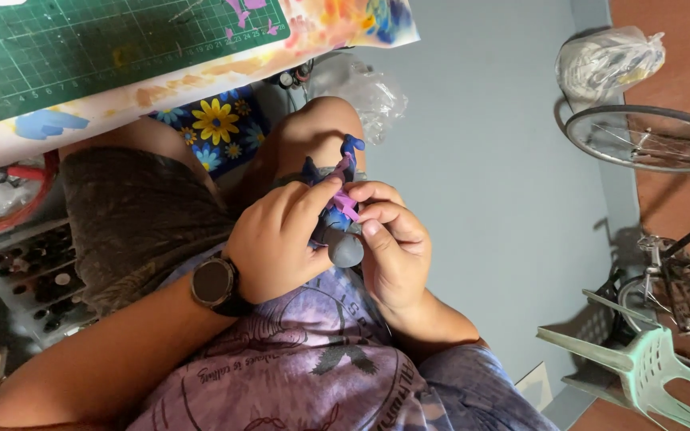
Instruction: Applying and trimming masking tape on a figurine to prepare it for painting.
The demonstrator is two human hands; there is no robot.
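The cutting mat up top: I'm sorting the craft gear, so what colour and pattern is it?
Green with a pale grid, the cutting mat; head view.

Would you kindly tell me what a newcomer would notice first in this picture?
At centre, the left hand, with a dark wristwatch on its wrist, and the right hand together grip a small blue and purple plastic figure over the lap. A green gridded cutting mat fills the upper left; a bicycle wheel stands at right.

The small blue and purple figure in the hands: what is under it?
Beneath the figure are the person's lap and a tie-dye shirt. The left hand and right hand cover its sides, so its lower part is partly hidden.
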